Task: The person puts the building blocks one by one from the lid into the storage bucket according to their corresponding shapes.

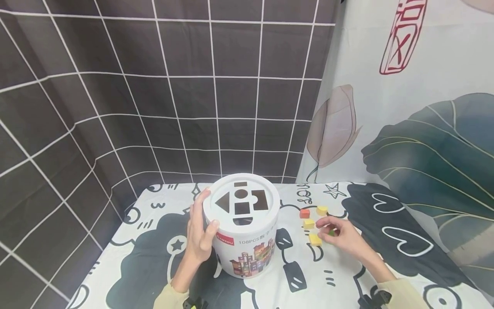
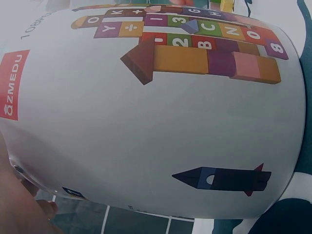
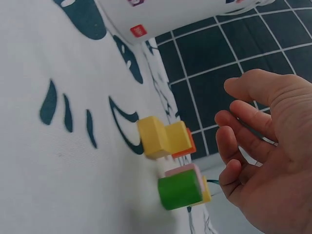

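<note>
A white bucket (image 1: 247, 240) printed with colourful blocks stands upright, its white lid (image 1: 221, 182) cut with shaped holes. My left hand (image 1: 200, 234) rests against the bucket's left side, thumb toward the front and fingers along the rim. My right hand (image 1: 343, 236) is over a small group of blocks, fingers loosely bent with nothing between them in the right wrist view. Near it are a green cylinder (image 3: 180, 189), partly hidden by my fingers in the head view, yellow blocks (image 1: 314, 239) and an orange-red block (image 1: 305, 213). A pink block (image 3: 194, 168) shows behind the cylinder.
A white cloth with black cartoon drawings (image 1: 285, 296) covers the table. Behind it hangs a dark curtain with a white grid (image 1: 193, 98). To the right hangs a white curtain with leaf prints (image 1: 436, 159).
</note>
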A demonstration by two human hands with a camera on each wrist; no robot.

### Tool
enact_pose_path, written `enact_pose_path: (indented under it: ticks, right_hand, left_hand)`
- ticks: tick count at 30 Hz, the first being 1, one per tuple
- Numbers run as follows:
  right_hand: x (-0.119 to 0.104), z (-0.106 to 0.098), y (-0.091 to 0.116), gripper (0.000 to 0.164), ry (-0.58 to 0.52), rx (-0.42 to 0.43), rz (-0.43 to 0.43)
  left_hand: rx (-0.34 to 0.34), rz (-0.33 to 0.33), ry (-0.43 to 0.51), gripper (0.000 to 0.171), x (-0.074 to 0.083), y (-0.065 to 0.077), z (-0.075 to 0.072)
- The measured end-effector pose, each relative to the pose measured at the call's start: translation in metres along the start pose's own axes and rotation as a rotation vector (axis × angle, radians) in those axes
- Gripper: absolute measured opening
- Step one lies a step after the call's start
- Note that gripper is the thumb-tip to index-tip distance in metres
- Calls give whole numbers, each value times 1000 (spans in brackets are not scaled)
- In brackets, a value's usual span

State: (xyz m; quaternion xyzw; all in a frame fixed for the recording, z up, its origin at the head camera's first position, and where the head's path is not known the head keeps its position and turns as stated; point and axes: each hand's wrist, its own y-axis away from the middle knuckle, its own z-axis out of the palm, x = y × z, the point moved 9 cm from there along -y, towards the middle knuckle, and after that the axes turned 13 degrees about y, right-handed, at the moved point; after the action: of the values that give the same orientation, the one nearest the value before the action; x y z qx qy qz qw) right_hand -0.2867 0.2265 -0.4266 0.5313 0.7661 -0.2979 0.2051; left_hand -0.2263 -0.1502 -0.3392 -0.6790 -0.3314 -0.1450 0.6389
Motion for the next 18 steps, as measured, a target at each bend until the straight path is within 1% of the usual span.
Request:
enact_pose_path:
  ticks: [5,12,18]
  right_hand:
    - [4,1,5,28,15,18,9]
    - [17,-12,10,32,81,56,119]
    - [32,-17,15,32,131,86,176]
  left_hand:
    - [-1,-8,1,72,0,0,0]
    - [3,11,-2,71,2,-1,-1]
    - [3,14,1,71,3,-1,0]
